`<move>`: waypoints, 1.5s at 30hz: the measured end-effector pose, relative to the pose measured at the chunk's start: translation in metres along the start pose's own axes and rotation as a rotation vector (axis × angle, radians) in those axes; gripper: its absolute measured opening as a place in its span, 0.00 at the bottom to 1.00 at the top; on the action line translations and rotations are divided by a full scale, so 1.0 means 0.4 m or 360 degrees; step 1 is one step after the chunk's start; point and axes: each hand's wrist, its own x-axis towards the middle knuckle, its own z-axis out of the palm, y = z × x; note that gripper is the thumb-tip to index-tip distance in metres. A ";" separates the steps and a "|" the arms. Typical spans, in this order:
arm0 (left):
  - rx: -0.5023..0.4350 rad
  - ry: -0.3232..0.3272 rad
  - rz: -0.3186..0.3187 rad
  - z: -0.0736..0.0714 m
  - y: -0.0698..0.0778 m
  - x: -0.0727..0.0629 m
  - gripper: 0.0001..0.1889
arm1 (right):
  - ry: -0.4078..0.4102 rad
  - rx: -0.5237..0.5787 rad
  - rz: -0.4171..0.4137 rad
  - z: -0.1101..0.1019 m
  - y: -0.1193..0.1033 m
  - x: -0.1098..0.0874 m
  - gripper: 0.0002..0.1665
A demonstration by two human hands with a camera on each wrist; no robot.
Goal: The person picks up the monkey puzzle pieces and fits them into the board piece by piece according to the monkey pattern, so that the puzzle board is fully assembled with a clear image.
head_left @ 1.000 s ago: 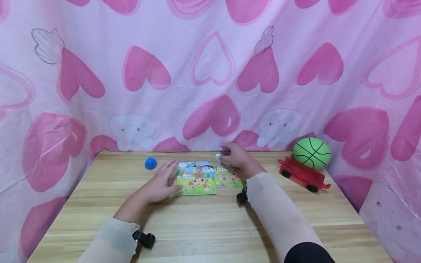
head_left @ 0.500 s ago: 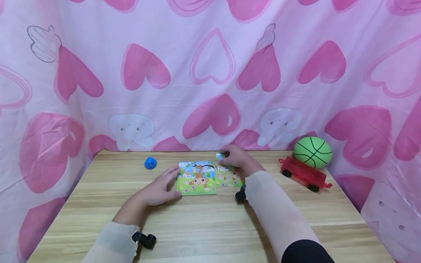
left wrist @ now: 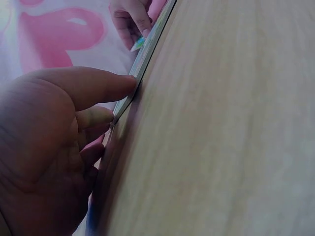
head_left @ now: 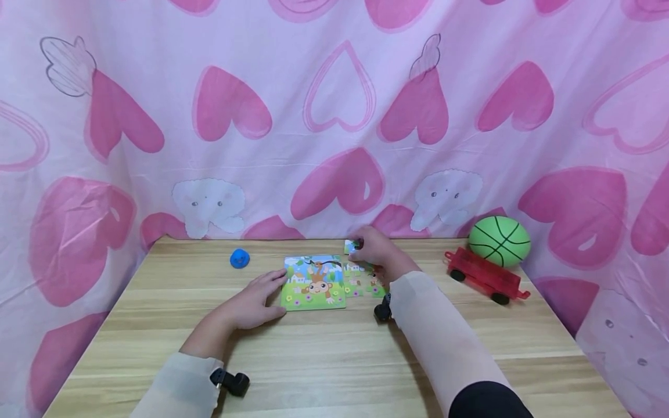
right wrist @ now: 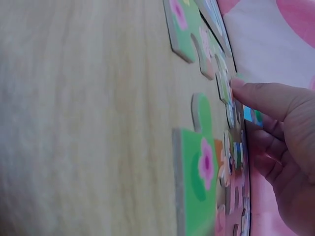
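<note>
1. Left hand (head_left: 255, 302): thumb and fingers parted, touching left side of monkey board (head_left: 313, 284).
2. Right hand (head_left: 378, 248): pinching puzzle piece (head_left: 350, 248) beyond board's far right corner.
3. Loose pieces (head_left: 355, 285): just beside board's right edge.
4. Tabletop (head_left: 313, 360): broad nearside; far edge close behind pinched piece.

Wooden table (head_left: 319, 366), left hand (head_left: 251, 302) touching left edge of monkey picture board (head_left: 313, 283), right hand (head_left: 375, 248) pinching small puzzle piece (head_left: 350, 247) by loose pieces (head_left: 353, 283), blue object (head_left: 240, 259) far left, green ball (head_left: 499, 239) behind red wagon (head_left: 486, 275) at right, heart-print cloth (head_left: 282, 168) beyond
</note>
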 end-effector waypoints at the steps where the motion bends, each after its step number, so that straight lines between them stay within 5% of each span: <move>1: 0.0004 -0.0003 -0.0003 0.000 0.000 0.000 0.43 | 0.0010 -0.0013 -0.0001 0.002 -0.002 0.000 0.31; 18: 0.0171 -0.0052 -0.0035 -0.004 0.012 0.005 0.41 | 0.0109 0.0194 0.0188 0.026 -0.017 -0.018 0.30; 25: 0.0212 -0.0072 -0.0037 -0.018 0.018 0.021 0.40 | 0.0175 0.0309 0.0073 0.035 -0.060 -0.025 0.31; 32: 0.0275 -0.0057 -0.0022 -0.030 0.001 0.029 0.39 | 0.0023 0.0472 -0.0118 0.073 -0.147 -0.021 0.31; 39: 0.0268 -0.0036 -0.0017 -0.026 0.003 0.026 0.40 | -0.0059 0.0692 -0.0082 0.124 -0.202 -0.013 0.28; 45: 0.0311 -0.0008 -0.0005 -0.031 0.007 0.022 0.39 | -0.0080 0.0609 -0.0107 0.162 -0.234 0.003 0.24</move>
